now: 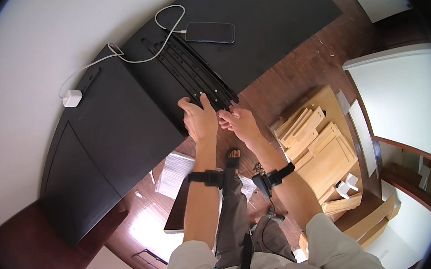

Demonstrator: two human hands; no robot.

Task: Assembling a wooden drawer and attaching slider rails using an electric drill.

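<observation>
Several long black metal rails, which look like drawer slides [188, 67], lie side by side on the black tabletop [276, 14]. My left hand [200, 121] is over their near ends, its thumb and forefinger apart, with nothing visibly gripped between them. Close beside it, my right hand [239, 124] has its fingers curled together at the near right ends of the rails. Whatever is between those fingers is too small or hidden to make out. Small light dots show on the rails just beyond my fingertips.
A phone [210, 33] lies right of the rails, its white cable [141, 60] running to a white charger [72, 98]. On the floor at right, pale wooden boards [326, 152] are piled on cardboard. Papers [175, 175] and a dark panel [178, 213] are below the table edge.
</observation>
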